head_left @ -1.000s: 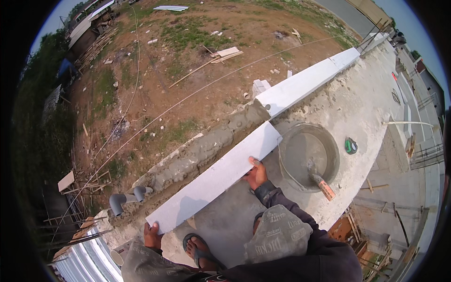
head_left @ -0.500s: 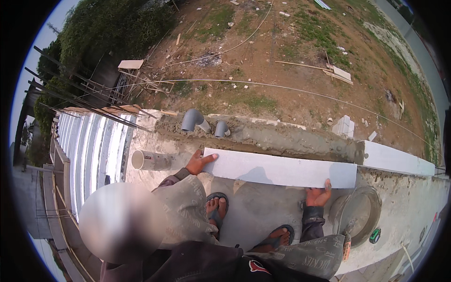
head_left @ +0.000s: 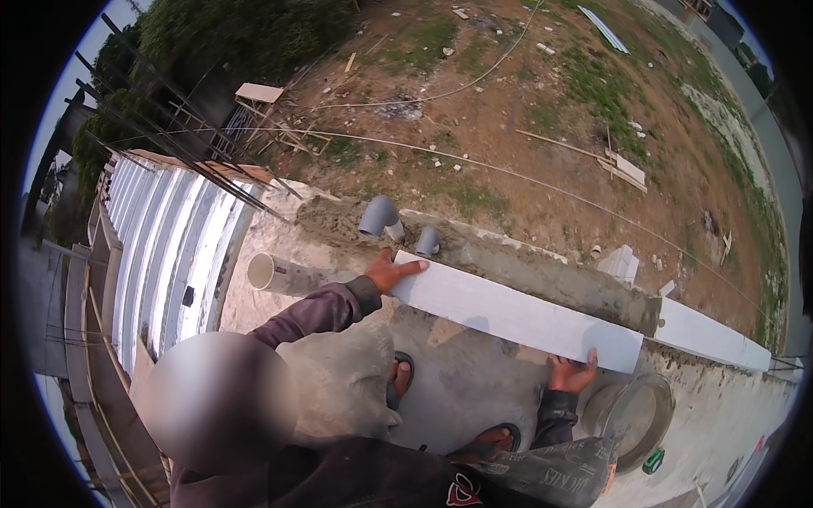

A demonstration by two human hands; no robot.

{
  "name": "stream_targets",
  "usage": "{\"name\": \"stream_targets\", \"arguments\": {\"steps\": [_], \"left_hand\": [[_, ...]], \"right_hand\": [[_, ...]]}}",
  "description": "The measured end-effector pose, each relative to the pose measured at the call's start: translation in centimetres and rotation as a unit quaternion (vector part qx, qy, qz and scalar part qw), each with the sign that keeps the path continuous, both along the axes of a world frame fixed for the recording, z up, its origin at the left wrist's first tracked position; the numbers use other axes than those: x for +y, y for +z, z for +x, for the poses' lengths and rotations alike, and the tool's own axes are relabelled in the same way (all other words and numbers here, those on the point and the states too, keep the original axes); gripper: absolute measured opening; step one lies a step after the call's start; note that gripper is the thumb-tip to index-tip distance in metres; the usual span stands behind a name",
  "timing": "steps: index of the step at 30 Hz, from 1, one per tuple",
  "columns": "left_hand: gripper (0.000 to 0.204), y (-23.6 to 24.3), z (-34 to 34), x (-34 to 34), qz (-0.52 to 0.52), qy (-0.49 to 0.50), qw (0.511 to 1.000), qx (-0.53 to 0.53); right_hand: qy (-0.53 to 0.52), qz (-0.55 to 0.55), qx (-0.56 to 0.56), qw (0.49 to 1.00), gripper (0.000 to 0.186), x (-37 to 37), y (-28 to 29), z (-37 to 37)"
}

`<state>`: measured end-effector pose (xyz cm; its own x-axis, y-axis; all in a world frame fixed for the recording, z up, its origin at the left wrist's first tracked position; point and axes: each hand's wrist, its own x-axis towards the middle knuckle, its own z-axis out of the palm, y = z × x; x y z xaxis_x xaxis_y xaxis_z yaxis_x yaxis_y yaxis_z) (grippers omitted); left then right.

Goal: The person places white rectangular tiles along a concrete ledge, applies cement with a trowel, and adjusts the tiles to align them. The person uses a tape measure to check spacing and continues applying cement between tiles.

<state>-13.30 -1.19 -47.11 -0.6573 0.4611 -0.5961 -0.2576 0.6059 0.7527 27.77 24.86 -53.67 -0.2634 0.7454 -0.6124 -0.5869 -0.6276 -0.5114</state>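
I hold a long, pale lightweight concrete block [head_left: 517, 313] across both hands, just on my side of a bed of wet mortar [head_left: 533, 275]. My left hand [head_left: 391, 273] is closed round its left end, with the thumb on the upper face. Under the near edge toward the right end, my right hand [head_left: 576, 370] grips it, thumb up against the side. Another pale block [head_left: 716, 328] lies in line at the right end of the mortar. Two grey pipe elbows [head_left: 378, 216] rise from the mortar beyond my left hand.
A round mortar tub [head_left: 631, 423] stands by my right hand, with a green tape measure [head_left: 653, 461] beside it. An open pipe end [head_left: 261, 272] sticks up at the left. Steel rebars [head_left: 169, 135] jut out over corrugated metal sheets [head_left: 161, 245]. A string line [head_left: 542, 184] crosses beyond the wall.
The block's left end has moved outward, closer to the pipe elbows, as my left arm stretched. Both hands keep their grip. The whole view has turned somewhat.
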Motion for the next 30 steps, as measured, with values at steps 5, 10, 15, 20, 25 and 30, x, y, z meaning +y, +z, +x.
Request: {"name": "stream_targets", "arguments": {"steps": [5, 10, 15, 20, 25, 30], "left_hand": [[0.134, 1.1, 0.6, 0.9, -0.047, 0.004, 0.999, 0.001], [0.135, 1.5, 0.7, 1.3, -0.101, -0.002, 0.995, 0.012], [0.13, 0.4, 1.0, 0.9, -0.101, 0.01, 0.995, 0.021], [0.112, 1.5, 2.5, -3.0, -0.08, 0.05, 0.994, 0.051], [0.086, 7.7, 4.2, -8.0, 0.048, 0.09, 0.993, 0.065], [0.076, 16.3, 4.6, -8.9, 0.108, 0.103, 0.972, 0.18]], "right_hand": [[0.008, 0.014, 0.001, 1.0, 0.07, 0.0, 0.4, -0.2], [0.01, 0.015, 0.02, 1.0, 0.067, 0.1, 0.2, -0.1], [0.009, 0.011, 0.016, 1.0, 0.059, -0.2, 0.9, 0.0], [0.027, 0.012, 0.041, 0.999, 0.054, -1.8, 2.3, 0.2], [0.057, 0.008, 0.114, 0.992, 0.054, -4.4, 2.7, 1.0], [0.156, 0.048, 0.241, 0.957, 0.067, -7.3, 3.8, 0.2]]}}
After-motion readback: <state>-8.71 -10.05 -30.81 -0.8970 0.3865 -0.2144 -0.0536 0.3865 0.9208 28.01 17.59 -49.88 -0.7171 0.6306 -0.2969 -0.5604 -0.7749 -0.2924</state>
